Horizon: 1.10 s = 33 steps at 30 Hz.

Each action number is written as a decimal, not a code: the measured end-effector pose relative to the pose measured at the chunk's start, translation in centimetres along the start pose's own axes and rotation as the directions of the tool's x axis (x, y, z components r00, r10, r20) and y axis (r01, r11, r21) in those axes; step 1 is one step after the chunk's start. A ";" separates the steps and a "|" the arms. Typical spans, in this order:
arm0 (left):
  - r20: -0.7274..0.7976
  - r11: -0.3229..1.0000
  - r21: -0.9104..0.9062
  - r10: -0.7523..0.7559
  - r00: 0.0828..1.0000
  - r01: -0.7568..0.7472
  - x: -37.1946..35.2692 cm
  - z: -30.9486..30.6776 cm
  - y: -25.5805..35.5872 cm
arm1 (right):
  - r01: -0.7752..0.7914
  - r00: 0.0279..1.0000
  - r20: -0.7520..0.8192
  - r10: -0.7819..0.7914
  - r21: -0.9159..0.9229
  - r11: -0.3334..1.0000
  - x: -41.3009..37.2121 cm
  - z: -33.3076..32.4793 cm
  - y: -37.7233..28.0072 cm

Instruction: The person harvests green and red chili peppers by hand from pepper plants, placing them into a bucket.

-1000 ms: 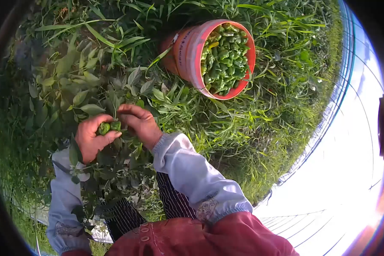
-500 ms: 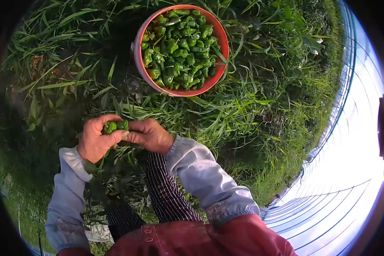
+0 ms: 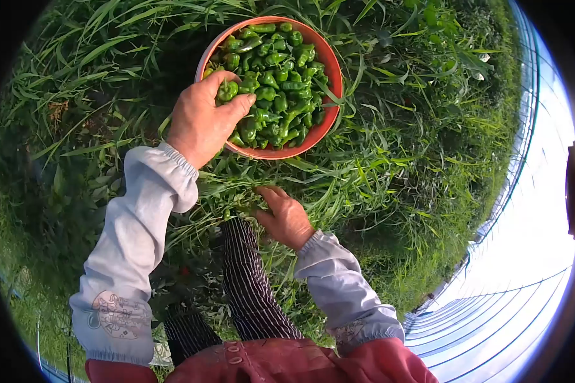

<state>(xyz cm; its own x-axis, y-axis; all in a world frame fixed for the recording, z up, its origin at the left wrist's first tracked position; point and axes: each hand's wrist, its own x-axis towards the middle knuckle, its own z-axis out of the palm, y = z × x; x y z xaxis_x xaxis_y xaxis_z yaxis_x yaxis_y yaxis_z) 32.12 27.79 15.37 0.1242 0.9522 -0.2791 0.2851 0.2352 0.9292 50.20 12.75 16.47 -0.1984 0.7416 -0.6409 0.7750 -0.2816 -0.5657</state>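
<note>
My left hand (image 3: 204, 118) is over the near left rim of a round orange-red bucket (image 3: 329, 127). Thumb and forefinger curl round a green pepper (image 3: 227, 91), just above the heap. Many more glossy green peppers (image 3: 281, 80) fill the bucket. Lower down, my right hand (image 3: 286, 217) reaches leftward among green leaves beside my striped trouser leg, thumb and fingers apart. I see nothing held in it, though its fingertips meet the foliage.
Tall grass and weeds (image 3: 377, 159) surround the bucket on every side. My legs in dark striped trousers (image 3: 252, 287) stand in the growth below my hands. At the right, a curved greenhouse wall (image 3: 492, 306) of pale film and thin ribs borders the plants.
My left hand has gone up and right to the bucket with a pepper. My right hand has parted from it, moving right and slightly down, its fingers now spread.
</note>
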 end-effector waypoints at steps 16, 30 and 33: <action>-0.466 0.914 0.402 0.148 0.872 0.060 -19.9 -19.6 -6.1 | 0.221 0.900 -0.436 -0.006 0.443 0.869 8.7 -1.4 -9.8; -0.055 0.763 -0.429 -0.556 0.829 0.483 -34.8 -9.1 -23.1 | 0.773 0.539 0.761 -0.360 -0.277 0.571 9.4 39.3 -32.6; -0.040 0.785 -0.430 -0.510 0.859 0.446 -34.3 -6.9 -22.9 | 0.810 0.531 0.837 -0.132 -0.455 0.370 11.7 46.0 -26.4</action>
<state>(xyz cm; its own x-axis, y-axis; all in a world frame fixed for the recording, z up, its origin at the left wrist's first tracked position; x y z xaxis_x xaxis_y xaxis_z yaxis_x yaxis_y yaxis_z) 14.77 -8.88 5.36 -0.0763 0.7062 -0.7038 -0.1296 0.6929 0.7093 -0.16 0.85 0.05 -0.7102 -0.0787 -0.6996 0.3992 0.7735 -0.4922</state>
